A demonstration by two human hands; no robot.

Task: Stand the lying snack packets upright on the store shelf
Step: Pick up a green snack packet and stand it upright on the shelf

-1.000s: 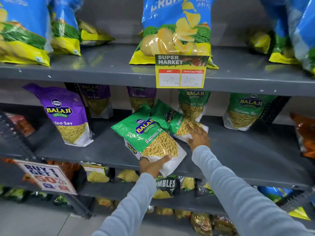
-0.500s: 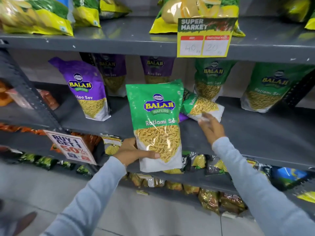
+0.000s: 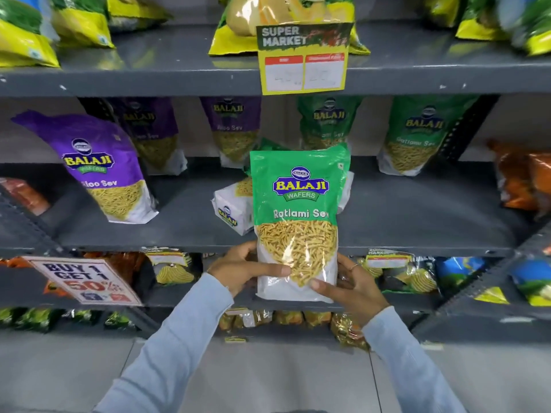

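A green Ratlami Sev packet [image 3: 298, 204] is held upright in front of the middle shelf [image 3: 417, 222], its bottom below the shelf's front edge. My left hand [image 3: 241, 268] grips its lower left side and my right hand [image 3: 348, 286] its lower right corner. Behind it a second green packet [image 3: 231, 208] lies on the shelf, mostly hidden, its white bottom end facing me.
Purple Aloo Sev packets [image 3: 101, 171] stand at the left, green ones [image 3: 417, 135] along the back right, orange packets [image 3: 521, 177] at the far right. A yellow price tag [image 3: 304, 61] hangs from the upper shelf. A "Buy 1 Get 1" sign [image 3: 83, 280] juts out lower left.
My left hand lifted the front green packet off the shelf and turned it upright. My right hand left the second lying packet and came onto the held packet's lower right corner.
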